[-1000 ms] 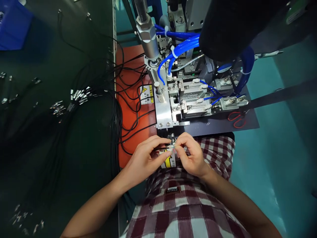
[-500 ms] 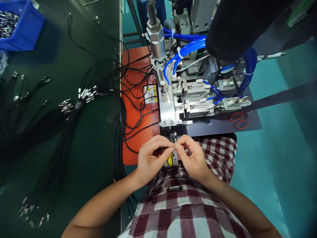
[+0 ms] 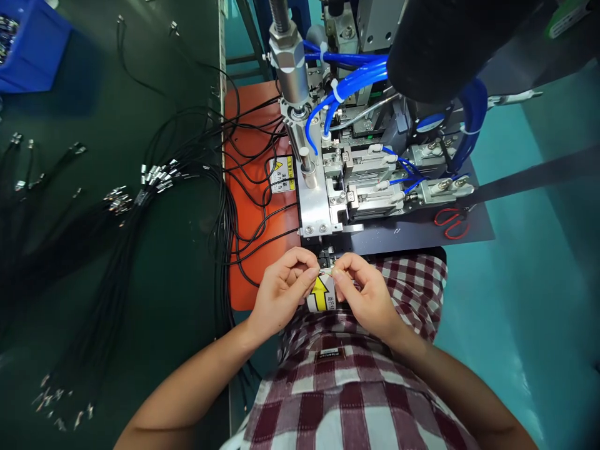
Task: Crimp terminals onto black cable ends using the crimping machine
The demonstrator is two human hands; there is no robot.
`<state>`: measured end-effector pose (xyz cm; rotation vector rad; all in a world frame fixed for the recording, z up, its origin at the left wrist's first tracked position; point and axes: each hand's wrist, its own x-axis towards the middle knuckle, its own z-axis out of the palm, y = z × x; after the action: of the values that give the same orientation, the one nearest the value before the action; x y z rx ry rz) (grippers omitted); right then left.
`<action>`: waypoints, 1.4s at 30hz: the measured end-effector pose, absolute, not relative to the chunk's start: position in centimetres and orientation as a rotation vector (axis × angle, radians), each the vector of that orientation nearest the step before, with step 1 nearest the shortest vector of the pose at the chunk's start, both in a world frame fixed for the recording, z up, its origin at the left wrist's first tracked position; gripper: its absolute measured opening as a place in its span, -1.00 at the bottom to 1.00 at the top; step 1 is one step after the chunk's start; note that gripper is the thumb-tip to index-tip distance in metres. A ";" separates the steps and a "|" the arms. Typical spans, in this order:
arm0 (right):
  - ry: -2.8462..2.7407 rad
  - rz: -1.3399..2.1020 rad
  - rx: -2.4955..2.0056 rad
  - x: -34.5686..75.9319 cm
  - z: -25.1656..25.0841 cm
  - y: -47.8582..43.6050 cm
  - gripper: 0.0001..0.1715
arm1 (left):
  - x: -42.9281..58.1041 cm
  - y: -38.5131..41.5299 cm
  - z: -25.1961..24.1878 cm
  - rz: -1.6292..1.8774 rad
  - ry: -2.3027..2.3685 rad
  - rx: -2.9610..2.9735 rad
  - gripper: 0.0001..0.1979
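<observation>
My left hand is closed in a pinch, thumb against fingertips, just in front of the machine's near end. Facing it, my right hand pinches too, a small gap away. Thin wires, pale with a hint of red, span the gap between the fingertips; their ends are hidden in the fingers. Below them a white label with a yellow arrow shows. The metal machine with its upright cylinder stands just beyond both hands.
Black cables run over an orange mat to the machine. More cables with metal ends lie on the dark table at left, near a blue bin. Red-handled scissors lie right; blue air hoses arch above.
My left hand has moved slightly left, away from the right hand, whose pinch holds. The gap between the fingertips has widened, showing the thin wires and more of the arrow label. The view has shifted slightly.
</observation>
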<state>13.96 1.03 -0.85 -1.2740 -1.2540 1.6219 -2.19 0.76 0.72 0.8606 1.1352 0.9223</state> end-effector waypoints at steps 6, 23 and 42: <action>-1.244 1.655 -1.277 13.8 -1.2 1.1 -0.82 | -2.2 0.9 0.6 0.931 1.135 1.031 -0.86; -1.289 1.624 -1.312 15.0 -3.9 4.4 -0.79 | -4.1 2.2 -0.6 0.752 1.487 1.859 -0.85; -1.356 1.599 -1.367 15.0 -4.9 4.6 -0.82 | -4.5 2.2 -2.3 0.676 1.446 2.262 -0.71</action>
<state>15.04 4.61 -4.88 -1.3672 -1.3560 1.5994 -4.54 2.18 -2.32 2.2621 1.4455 0.6757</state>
